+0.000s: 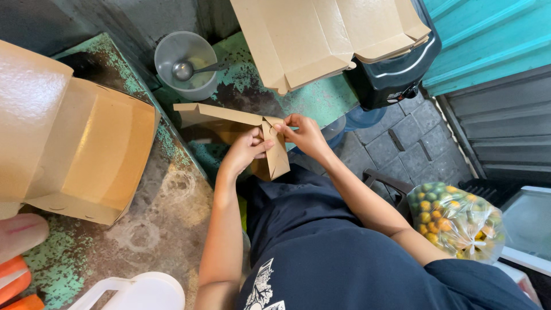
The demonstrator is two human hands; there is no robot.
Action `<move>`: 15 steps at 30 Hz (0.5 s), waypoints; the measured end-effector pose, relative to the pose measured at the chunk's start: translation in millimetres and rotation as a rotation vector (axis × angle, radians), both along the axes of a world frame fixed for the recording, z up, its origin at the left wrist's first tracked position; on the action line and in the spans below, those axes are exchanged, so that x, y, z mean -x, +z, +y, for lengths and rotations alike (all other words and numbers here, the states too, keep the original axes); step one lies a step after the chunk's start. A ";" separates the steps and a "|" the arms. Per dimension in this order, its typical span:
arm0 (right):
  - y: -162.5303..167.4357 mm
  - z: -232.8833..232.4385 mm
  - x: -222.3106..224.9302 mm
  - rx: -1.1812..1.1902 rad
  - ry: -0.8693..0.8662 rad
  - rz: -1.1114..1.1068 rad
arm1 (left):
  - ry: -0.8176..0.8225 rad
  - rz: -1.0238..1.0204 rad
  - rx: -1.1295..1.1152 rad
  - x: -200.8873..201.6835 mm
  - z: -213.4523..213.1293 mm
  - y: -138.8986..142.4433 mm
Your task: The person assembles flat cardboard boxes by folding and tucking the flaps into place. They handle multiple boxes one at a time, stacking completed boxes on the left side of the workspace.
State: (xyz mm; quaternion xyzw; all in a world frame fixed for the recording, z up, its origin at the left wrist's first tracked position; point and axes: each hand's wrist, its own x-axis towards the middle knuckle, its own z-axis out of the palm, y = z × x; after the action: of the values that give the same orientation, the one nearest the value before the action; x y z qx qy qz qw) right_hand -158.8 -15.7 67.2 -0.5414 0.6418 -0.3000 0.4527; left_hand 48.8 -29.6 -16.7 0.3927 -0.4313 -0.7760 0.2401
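grip L: left hand [248, 150] pinches the corner flap of the flat kraft box blank [229, 123], fingers closed on card.
grip R: right hand [304, 135] pinches the same corner from 3 o'clock, fingertips closed.
blank pos: held over the worn green counter edge [252, 86], body runs out to 9 o'clock from both grips; corner sits between the thumbs.
risk 1: tab likely misses slot, flap creases.
risk 2: unsupported long end could sag and twist.
risk 3: plastic tub with ladle [185, 60] at 11 o'clock, near; a swing could clip it.
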 end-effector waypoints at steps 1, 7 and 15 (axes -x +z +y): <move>1.1 0.5 0.3 0.003 -0.002 -0.014 | 0.011 0.026 -0.004 -0.9 0.0 -0.1; 9.4 2.1 2.5 -0.014 -0.001 -0.090 | 0.069 -0.001 0.011 0.8 -1.8 -3.3; 9.1 4.9 3.6 -0.044 -0.035 0.076 | 0.222 -0.036 0.058 12.8 3.7 0.8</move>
State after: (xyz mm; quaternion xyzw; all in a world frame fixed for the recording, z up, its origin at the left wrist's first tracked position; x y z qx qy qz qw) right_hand -162.4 -10.8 76.2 -0.5311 0.6742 -0.2731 0.4345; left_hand 36.0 -25.9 -15.9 0.4449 -0.4119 -0.7244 0.3281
